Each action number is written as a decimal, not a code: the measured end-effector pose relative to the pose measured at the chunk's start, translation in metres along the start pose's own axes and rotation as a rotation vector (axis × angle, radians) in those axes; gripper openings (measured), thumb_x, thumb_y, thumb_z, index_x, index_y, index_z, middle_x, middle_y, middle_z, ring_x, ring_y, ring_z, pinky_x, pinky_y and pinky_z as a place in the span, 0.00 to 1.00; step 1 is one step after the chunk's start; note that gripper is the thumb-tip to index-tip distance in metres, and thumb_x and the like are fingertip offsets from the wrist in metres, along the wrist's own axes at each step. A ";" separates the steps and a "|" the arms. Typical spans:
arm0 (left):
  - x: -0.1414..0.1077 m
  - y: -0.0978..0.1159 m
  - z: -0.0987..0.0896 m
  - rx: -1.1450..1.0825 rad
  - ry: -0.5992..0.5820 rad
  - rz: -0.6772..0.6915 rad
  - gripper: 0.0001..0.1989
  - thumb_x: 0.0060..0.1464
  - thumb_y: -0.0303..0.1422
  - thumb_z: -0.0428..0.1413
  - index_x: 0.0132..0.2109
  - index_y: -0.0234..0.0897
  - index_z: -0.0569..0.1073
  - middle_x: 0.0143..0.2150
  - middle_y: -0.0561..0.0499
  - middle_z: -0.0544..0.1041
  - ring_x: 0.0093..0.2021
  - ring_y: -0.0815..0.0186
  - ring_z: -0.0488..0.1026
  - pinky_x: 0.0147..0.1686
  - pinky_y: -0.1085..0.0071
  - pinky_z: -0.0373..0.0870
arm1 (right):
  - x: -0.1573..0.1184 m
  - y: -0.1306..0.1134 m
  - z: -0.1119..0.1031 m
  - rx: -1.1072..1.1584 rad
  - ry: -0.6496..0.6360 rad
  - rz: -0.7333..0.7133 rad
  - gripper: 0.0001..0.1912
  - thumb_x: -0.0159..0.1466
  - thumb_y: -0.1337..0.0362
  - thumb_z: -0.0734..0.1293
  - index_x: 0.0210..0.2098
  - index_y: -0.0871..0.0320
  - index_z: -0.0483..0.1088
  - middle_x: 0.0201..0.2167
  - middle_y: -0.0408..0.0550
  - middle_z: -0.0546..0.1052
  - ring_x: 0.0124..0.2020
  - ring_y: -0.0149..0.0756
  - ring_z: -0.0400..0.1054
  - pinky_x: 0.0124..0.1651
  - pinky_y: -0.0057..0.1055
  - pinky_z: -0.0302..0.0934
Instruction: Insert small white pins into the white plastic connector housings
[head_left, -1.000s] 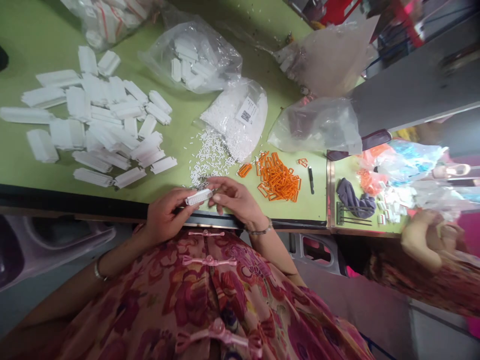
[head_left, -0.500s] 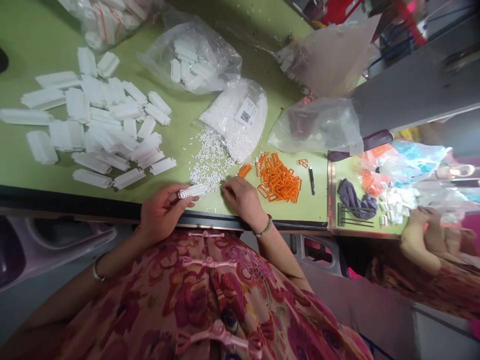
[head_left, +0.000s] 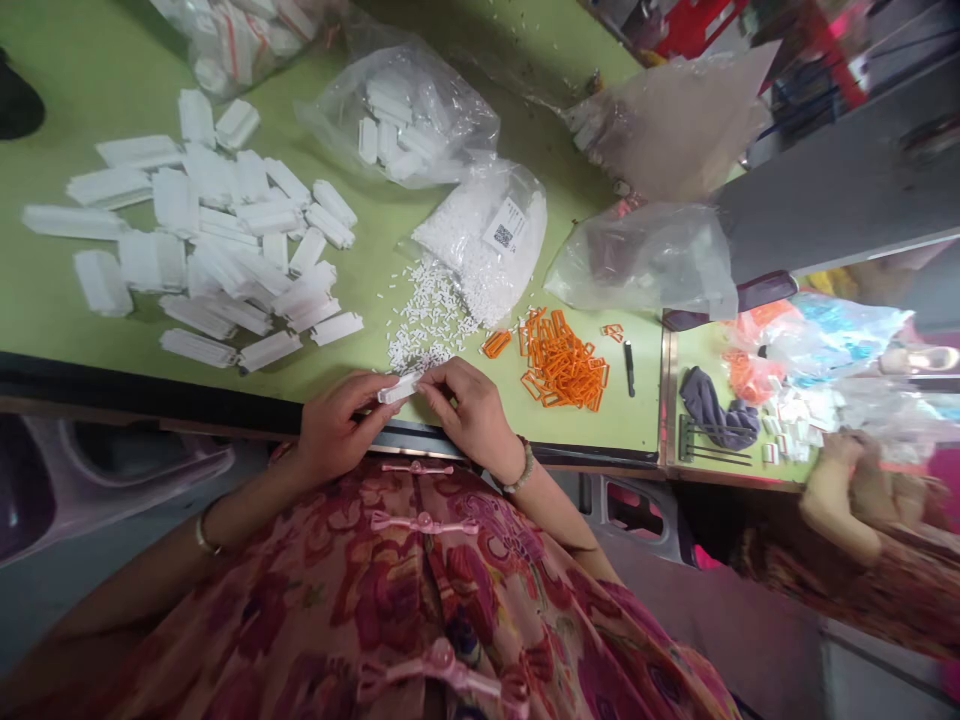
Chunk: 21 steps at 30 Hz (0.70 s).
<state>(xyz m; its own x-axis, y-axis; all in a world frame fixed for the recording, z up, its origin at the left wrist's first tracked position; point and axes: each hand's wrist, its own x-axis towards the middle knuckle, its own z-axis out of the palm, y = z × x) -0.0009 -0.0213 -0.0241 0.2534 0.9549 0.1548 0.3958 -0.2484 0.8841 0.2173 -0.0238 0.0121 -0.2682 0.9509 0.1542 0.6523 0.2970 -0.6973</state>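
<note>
My left hand (head_left: 341, 425) grips a white plastic connector housing (head_left: 399, 387) between thumb and fingers, close above the table's front edge. My right hand (head_left: 469, 410) is closed in a pinch at the housing's right end; what sits between its fingertips is hidden. Just beyond both hands lies a loose heap of tiny white plastic pieces (head_left: 429, 325), spread out from the mouth of a clear bag (head_left: 491, 240) with a printed label. A pile of orange plastic frames (head_left: 562, 362) rests to the right of my right hand.
Many white housings (head_left: 225, 270) cover the table's left side. Behind them are clear bags (head_left: 405, 115) of similar parts. A black-handled knife (head_left: 629, 368) lies right of the orange pile. Another person's arm (head_left: 844, 500) reaches over the adjoining table, near a grey cloth (head_left: 716, 408).
My right hand has moved left from the small white pieces to the housing's right end. The housing has turned, hiding its grid of holes. The camera view has shifted slightly.
</note>
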 end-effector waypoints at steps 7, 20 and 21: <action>-0.002 -0.003 0.003 0.057 0.065 0.231 0.07 0.69 0.33 0.60 0.49 0.40 0.83 0.46 0.48 0.88 0.46 0.61 0.86 0.51 0.70 0.82 | 0.000 -0.009 -0.003 -0.116 -0.050 0.072 0.10 0.77 0.62 0.67 0.40 0.56 0.77 0.37 0.51 0.79 0.40 0.41 0.73 0.47 0.37 0.69; -0.006 -0.009 0.004 -0.144 -0.001 0.051 0.11 0.68 0.39 0.61 0.52 0.40 0.84 0.50 0.45 0.88 0.42 0.60 0.88 0.44 0.67 0.85 | -0.007 0.007 0.008 0.797 -0.148 0.429 0.22 0.67 0.48 0.77 0.55 0.53 0.80 0.37 0.44 0.82 0.35 0.33 0.74 0.42 0.32 0.72; -0.006 -0.009 0.004 -0.142 0.006 0.066 0.11 0.68 0.38 0.61 0.51 0.40 0.84 0.50 0.45 0.88 0.42 0.60 0.88 0.45 0.67 0.85 | -0.007 0.006 0.008 0.813 -0.130 0.435 0.21 0.67 0.49 0.77 0.54 0.52 0.81 0.38 0.44 0.83 0.36 0.33 0.74 0.44 0.33 0.73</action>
<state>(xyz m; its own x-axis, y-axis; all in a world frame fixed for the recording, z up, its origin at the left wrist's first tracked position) -0.0024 -0.0256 -0.0347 0.2697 0.9381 0.2173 0.2492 -0.2859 0.9253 0.2172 -0.0299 0.0012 -0.2262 0.9325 -0.2814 0.0302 -0.2820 -0.9589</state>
